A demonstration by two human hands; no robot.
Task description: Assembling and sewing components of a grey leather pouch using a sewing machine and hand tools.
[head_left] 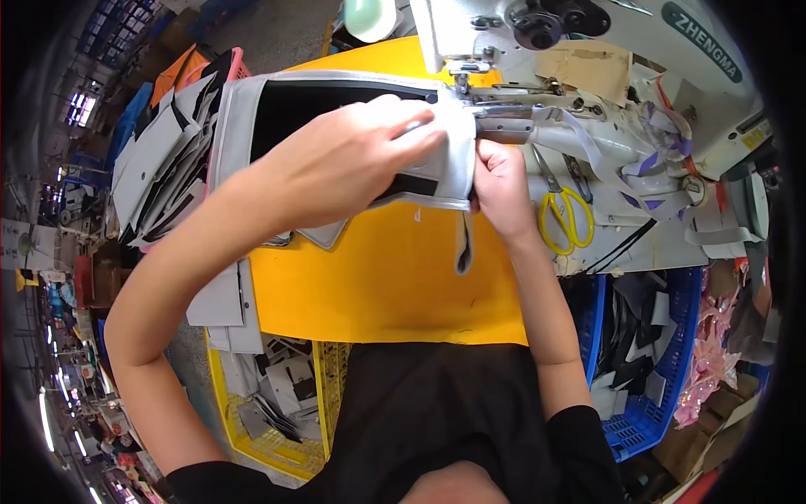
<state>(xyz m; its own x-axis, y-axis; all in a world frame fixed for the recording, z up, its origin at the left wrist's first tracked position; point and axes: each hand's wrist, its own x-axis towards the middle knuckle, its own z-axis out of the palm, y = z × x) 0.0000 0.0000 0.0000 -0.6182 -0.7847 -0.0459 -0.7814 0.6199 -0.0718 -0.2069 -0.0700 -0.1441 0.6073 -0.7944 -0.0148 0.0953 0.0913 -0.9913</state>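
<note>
Clothing in plain black fills the bottom centre, nearest the viewer. Beside it stand a yellow crate on the left and a blue crate on the right, both holding grey and black scraps. Beyond spreads a yellow work surface. Over its far part lies a silver-grey and black panel, with a narrow strap showing below its near right corner. The right hand is curled round the panel's right edge, grasping it. The left hand reaches over the panel, fingertips blurred; whether it grips or only presses, I cannot tell. Yellow-handled scissors lie just right of the right hand. Past the panel's far right corner rises a white sewing machine, its presser foot close to that corner.
</note>
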